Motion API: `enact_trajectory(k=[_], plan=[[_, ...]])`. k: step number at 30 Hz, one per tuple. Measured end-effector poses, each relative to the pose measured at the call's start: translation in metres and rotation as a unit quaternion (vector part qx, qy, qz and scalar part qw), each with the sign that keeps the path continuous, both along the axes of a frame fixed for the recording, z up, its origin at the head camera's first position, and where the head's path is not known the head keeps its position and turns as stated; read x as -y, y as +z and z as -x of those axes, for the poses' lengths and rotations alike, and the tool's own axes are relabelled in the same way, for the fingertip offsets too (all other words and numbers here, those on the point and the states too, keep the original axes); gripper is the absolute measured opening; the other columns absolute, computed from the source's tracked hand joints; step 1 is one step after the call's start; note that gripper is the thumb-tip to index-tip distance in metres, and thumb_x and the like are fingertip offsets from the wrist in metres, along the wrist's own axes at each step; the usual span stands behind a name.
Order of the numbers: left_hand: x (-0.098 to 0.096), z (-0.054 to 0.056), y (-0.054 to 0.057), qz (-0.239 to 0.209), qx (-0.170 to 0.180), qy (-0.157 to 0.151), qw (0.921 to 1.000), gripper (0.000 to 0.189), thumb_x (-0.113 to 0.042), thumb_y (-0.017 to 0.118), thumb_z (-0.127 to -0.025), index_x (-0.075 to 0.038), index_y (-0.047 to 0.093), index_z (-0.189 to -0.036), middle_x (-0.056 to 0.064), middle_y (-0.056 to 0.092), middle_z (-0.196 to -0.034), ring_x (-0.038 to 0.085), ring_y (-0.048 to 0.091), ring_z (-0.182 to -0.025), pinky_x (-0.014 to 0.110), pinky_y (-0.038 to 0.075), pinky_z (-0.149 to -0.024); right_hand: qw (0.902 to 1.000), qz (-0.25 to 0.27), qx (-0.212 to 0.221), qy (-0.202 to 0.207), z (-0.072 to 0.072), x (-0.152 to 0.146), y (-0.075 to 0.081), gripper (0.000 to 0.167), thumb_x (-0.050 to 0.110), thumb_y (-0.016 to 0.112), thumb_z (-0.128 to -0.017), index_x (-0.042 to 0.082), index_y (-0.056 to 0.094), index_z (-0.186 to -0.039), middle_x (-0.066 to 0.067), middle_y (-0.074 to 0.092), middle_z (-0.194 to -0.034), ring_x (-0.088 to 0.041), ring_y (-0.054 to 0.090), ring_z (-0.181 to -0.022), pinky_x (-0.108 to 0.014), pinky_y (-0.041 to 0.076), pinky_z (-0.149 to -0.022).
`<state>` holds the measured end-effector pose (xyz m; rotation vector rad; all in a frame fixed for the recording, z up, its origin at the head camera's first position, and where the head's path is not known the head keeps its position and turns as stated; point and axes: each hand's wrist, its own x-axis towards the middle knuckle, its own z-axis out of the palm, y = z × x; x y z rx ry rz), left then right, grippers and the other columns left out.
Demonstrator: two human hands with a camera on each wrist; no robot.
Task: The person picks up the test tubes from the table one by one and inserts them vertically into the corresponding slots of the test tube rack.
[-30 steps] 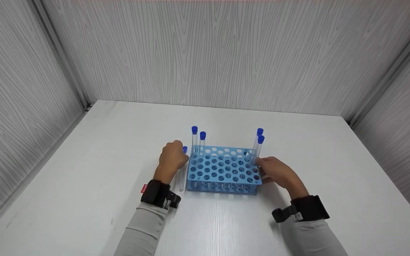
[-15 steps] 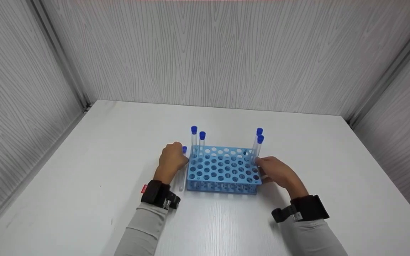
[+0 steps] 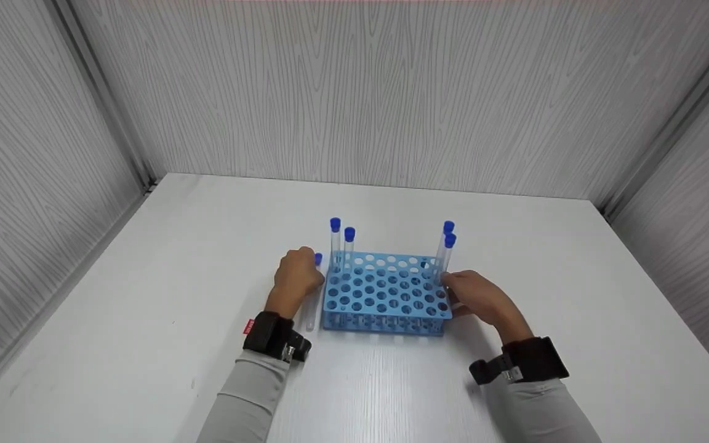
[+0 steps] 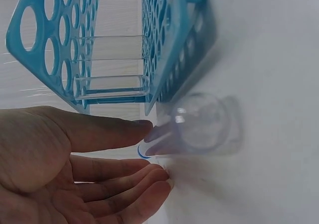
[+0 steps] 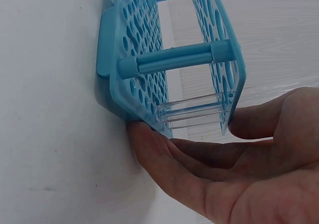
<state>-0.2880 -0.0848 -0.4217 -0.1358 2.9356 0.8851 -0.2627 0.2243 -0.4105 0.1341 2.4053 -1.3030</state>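
A light-blue test tube rack (image 3: pixel 385 315) stands on the table with rows of round holes. On its left side, my left hand (image 3: pixel 296 277) pinches a clear test tube (image 3: pixel 311 312) with a blue cap. In the left wrist view, thumb and fingers lie either side of this test tube (image 4: pixel 202 122), its rounded end toward the camera. My right hand (image 3: pixel 477 295) grips the rack's right end. The right wrist view has the thumb at the upper plate's edge and the fingers (image 5: pixel 154 149) at the base.
Two blue-capped tubes, one of them a test tube (image 3: pixel 335 243), stand in the rack's back left corner. Two more, including a front test tube (image 3: pixel 448 255), stand at its right end. Grey wood-grain panels (image 3: pixel 367 92) enclose the white table (image 3: pixel 207 234).
The lower end of the test tube in my left hand has swung slightly left, away from the rack. My right hand keeps its hold on the rack.
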Motion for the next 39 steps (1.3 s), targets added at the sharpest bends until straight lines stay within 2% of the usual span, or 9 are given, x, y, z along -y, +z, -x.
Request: enact_trajectory(k=[6,14,23,39], plan=[[0.0004,0.0016,0.0007,0.012,0.007,-0.004,0.9999,0.030,-0.003,0.063,-0.089,0.006,0.063,-0.119,0.019,0.069,-0.108,0.026,0.060,-0.088,0.038,0.052,-0.078,1.0000,0.001,0.004,-0.002,0.0003,-0.0009,-0.0005,0.051,0.031,0.039,-0.107,-0.008,0.052,-0.138,-0.013,0.064,-0.107,-0.024,0.063,-0.099,-0.040,0.057,-0.092],[0.0014,0.0033,0.0003,0.015,0.011,-0.002,0.9998,0.029,-0.003,0.063,-0.090,0.005,0.065,-0.117,0.019,0.069,-0.106,0.024,0.059,-0.085,0.038,0.052,-0.077,1.0000,-0.005,0.002,-0.001,0.0013,-0.0013,-0.0004,0.053,0.032,0.039,-0.107,-0.008,0.050,-0.140,-0.015,0.063,-0.110,-0.024,0.063,-0.100,-0.041,0.056,-0.094],[0.0033,0.0036,-0.0003,0.023,-0.004,-0.003,0.9997,0.030,-0.002,0.062,-0.088,0.006,0.064,-0.117,0.021,0.069,-0.108,0.026,0.060,-0.086,0.041,0.054,-0.080,0.9997,0.023,0.001,-0.001,0.0011,-0.0004,0.0007,0.047,0.026,0.040,-0.106,-0.009,0.054,-0.134,-0.009,0.062,-0.099,-0.021,0.062,-0.093,-0.038,0.057,-0.089],[0.0038,0.0031,-0.0007,0.013,0.004,-0.004,0.9999,0.028,-0.001,0.063,-0.088,0.006,0.066,-0.114,0.019,0.070,-0.101,0.024,0.059,-0.081,0.036,0.051,-0.072,0.9999,0.004,0.006,-0.010,0.0001,0.0001,-0.0007,0.051,0.029,0.039,-0.107,-0.009,0.050,-0.138,-0.014,0.063,-0.107,-0.024,0.062,-0.100,-0.041,0.056,-0.095]])
